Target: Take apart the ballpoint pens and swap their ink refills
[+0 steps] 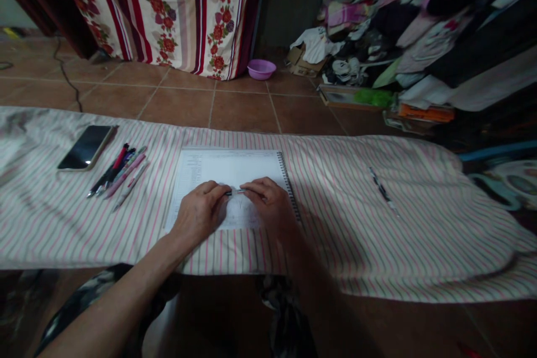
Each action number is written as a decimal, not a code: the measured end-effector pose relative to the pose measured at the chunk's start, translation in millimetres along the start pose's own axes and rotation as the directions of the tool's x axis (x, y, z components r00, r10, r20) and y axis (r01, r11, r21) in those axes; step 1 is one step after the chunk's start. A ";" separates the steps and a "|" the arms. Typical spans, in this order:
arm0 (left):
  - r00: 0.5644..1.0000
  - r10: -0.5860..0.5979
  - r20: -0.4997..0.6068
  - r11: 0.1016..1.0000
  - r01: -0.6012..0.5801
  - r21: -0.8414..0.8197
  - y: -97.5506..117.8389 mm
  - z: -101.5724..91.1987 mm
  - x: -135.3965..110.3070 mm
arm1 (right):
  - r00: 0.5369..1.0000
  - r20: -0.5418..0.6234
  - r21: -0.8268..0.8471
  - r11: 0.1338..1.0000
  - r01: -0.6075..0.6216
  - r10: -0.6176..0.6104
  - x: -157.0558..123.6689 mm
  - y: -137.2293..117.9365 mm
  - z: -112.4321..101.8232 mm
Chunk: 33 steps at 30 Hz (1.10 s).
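Observation:
My left hand [201, 211] and my right hand [271, 204] meet over a spiral notebook [229, 170] that lies open on a striped cloth [356, 218]. Both hands pinch a slim pen [235, 192] between their fingertips, one at each end, and hold it level just above the page. The lower part of the notebook is hidden under my hands.
A dark phone [86, 147] and a bunch of several pens [119, 174] lie left of the notebook. Another pen [381, 187] lies alone to the right. Beyond the cloth are tiled floor, a flowered curtain [176, 11], a purple bowl [260, 69] and a heap of clothes [403, 28].

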<state>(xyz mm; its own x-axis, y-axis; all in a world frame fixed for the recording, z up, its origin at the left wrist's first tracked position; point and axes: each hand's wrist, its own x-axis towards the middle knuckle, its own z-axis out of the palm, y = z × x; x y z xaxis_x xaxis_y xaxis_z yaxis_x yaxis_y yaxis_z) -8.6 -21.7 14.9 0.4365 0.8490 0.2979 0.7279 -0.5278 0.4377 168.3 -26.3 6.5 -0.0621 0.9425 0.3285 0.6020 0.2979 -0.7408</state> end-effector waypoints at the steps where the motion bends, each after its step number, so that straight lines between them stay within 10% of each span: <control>1: 1.000 -0.003 -0.008 1.000 0.003 -0.001 -0.4 0.0 0.2 | 1.000 -0.007 0.008 1.000 -0.007 0.007 0.3 1.1 -0.6; 33: 0.999 -0.044 0.029 0.999 0.043 0.015 -0.5 -2.7 1.2 | 0.998 0.010 0.130 0.990 -0.061 0.060 1.9 4.1 -4.5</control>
<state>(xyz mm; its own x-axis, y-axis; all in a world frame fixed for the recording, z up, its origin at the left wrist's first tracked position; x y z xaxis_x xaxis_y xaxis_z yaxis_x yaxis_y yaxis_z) -9.9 -20.5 17.4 0.4195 0.8715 0.2538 0.7539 -0.4903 0.4374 174.2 -24.0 6.8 -0.0335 0.9601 0.2775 0.4965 0.2570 -0.8291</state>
